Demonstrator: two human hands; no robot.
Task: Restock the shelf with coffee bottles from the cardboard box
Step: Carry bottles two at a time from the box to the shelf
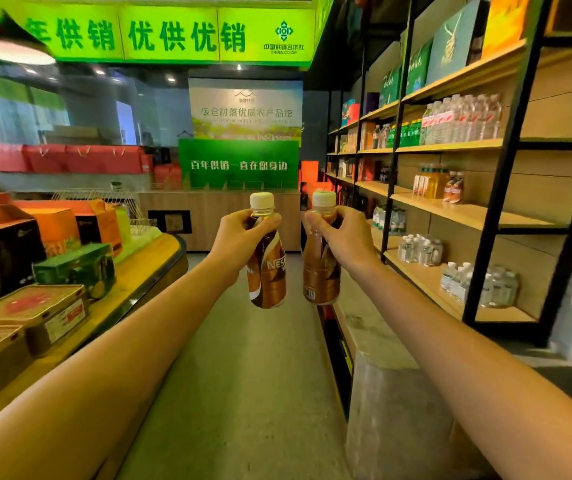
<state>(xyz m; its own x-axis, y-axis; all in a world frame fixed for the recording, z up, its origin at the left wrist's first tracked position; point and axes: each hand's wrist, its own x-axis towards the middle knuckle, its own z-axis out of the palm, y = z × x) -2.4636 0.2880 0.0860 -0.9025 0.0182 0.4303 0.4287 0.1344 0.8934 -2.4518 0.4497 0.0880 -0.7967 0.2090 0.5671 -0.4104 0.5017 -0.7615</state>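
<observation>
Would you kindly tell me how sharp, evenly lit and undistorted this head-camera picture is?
Head view, centre: left bottle and right bottle fairly sharp, one label partly readable. Head view, edges: ceiling lamp smeared, shelf posts leaning from wide-angle distortion. Head view, top: green sign glows brightly, with a greenish cast nearby.

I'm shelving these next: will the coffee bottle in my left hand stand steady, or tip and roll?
The coffee bottle looks tall and narrow, so it probably tips if nudged and, being round, rolls. It seems nearly full, so likely hefty for its size. The left hand holds its neck; the glossy label may be slippery.
</observation>
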